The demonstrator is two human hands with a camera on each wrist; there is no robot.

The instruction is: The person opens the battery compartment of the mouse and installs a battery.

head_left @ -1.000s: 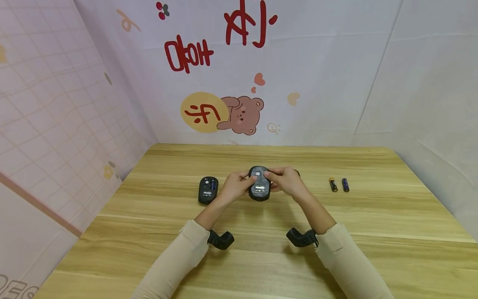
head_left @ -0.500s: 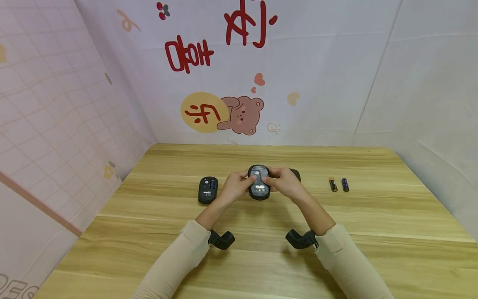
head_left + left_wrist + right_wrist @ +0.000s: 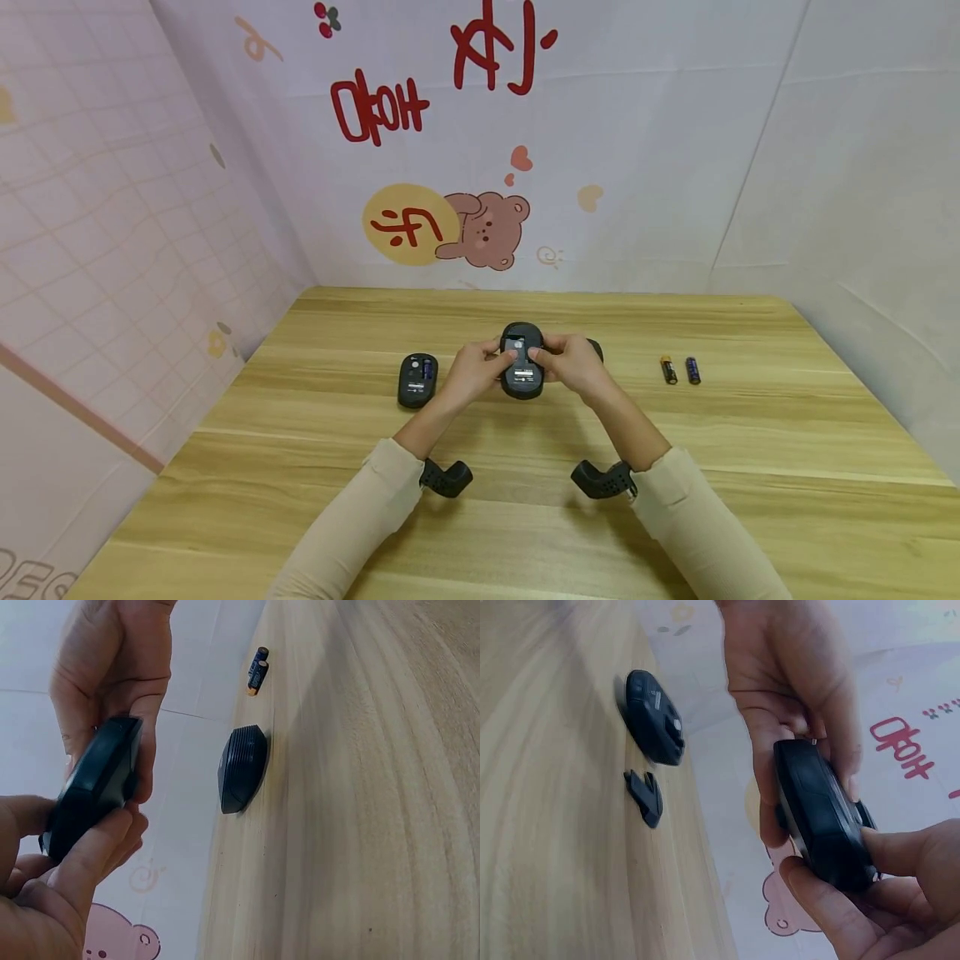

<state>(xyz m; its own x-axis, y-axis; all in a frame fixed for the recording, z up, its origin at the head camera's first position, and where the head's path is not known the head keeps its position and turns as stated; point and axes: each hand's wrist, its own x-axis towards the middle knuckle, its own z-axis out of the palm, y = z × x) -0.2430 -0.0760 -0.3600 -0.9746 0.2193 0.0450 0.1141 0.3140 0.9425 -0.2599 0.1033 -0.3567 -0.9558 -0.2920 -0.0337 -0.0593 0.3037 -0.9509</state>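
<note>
Both hands hold a black computer mouse (image 3: 522, 379) above the table, its labelled underside facing up in the head view. My left hand (image 3: 474, 372) grips its left side, thumb on the underside. My right hand (image 3: 576, 364) pinches the right side, its thumb at a dark recess in the underside. From the right wrist view, a thin dark flap (image 3: 867, 814) stands out at the held mouse's edge beside the thumb. A second mouse (image 3: 417, 381) lies belly-up to the left with a blue battery (image 3: 427, 368) in its bay. A third mouse (image 3: 244, 769) rests beyond the right hand.
Two loose batteries lie on the right of the table, one black and gold (image 3: 669, 370), one blue (image 3: 693, 371). A small black cover (image 3: 645, 796) sits near the second mouse in the right wrist view. The wooden table (image 3: 480, 533) meets a printed wall cloth behind.
The held mouse has risen slightly and tilted. A dark recess now shows in its underside. The right thumb has slid down a little, and the third mouse shows more past the right hand.
</note>
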